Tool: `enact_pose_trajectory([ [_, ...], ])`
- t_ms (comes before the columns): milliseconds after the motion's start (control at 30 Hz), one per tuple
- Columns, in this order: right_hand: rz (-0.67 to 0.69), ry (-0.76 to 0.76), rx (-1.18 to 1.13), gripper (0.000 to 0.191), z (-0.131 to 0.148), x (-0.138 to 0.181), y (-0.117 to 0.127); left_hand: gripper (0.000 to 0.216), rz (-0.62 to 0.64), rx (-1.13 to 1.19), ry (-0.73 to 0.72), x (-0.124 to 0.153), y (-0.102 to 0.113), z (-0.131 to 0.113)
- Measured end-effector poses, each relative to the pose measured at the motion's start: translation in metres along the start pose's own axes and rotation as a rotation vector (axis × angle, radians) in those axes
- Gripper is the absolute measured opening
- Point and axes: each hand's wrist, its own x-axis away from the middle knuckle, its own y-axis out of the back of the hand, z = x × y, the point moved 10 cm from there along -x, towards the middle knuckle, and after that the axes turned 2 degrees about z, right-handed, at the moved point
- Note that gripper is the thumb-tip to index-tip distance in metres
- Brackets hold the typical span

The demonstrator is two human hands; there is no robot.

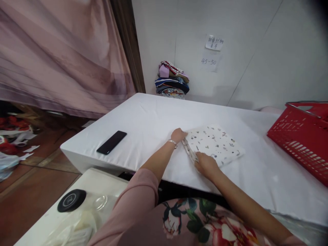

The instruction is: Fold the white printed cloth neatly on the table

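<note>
Patterned white cloth [214,141] lies in the head view on a counter [148,116] with a white covering, its left edge layered and a little raised between the person's two hands. The left hand [179,135] is clamped on the far end of that edge, thumb and fingers pinched together; the right hand [208,166] is clamped on the near end, its fingers curled over the layers. The rest of the cloth spreads to the right of both hands, fairly flat.

The step in hand seems to be managing this layered edge, perhaps lining it up or folding it. The next move, I judge, calls for both ends to be kept level and the layers held together, so that the flat part does not crease or drag.

Well to the left of the cloth lies a dark phone [112,142]. To its right, apart from it, stands a red basket [298,136] with a metal handle. Beyond the cloth, to the left, a stack of folded fabrics [172,80] sits near the wall, and past the cloth two paper notes [214,43] hang there. Nearer than the cloth and far to its left, a black round object [71,200] rests on a lower white surface [46,225]. Nothing touches the cloth except the counter and the hands; the basket limits room on the right.
</note>
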Motion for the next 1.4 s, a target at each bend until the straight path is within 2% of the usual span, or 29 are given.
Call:
enact_pose_trajectory([
  [133,-0.027,0.051,-0.052,0.021,-0.002,0.002,0.003,0.021,-0.026,-0.005,-0.006,0.004,0.002,-0.005],
  [300,-0.037,0.055,-0.074,0.023,-0.004,0.006,0.001,0.025,-0.014,0.033,0.007,0.01,-0.002,0.0],
  [467,-0.007,0.075,-0.144,0.022,-0.004,0.005,0.002,0.041,-0.047,0.302,0.045,0.015,-0.004,0.014],
  [567,0.008,0.029,-0.145,0.022,-0.007,0.002,0.003,0.039,-0.057,0.466,0.126,0.025,-0.01,0.029],
  [700,-0.028,0.0,-0.046,0.029,-0.003,-0.006,0.01,0.035,-0.026,0.541,0.157,0.051,-0.022,0.036],
  [800,-0.03,-0.013,0.004,0.029,0.001,-0.016,0.011,0.036,0.033,0.632,0.165,0.072,-0.033,0.036],
  [967,-0.037,0.009,-0.027,0.018,-0.003,-0.028,0.012,0.04,0.089,0.727,0.17,0.099,-0.045,0.035],
  [1133,-0.046,0.015,-0.113,0.015,-0.015,-0.029,0.01,0.045,0.108,0.815,0.176,0.111,-0.048,0.029],
  [1267,-0.062,0.026,-0.134,0.014,-0.015,-0.028,0.009,0.049,0.138,0.852,0.223,0.118,-0.05,0.023],
  [1400,-0.068,0.031,-0.168,0.014,-0.014,-0.027,0.009,0.054,0.171,0.988,0.266,0.127,-0.053,0.015],
])
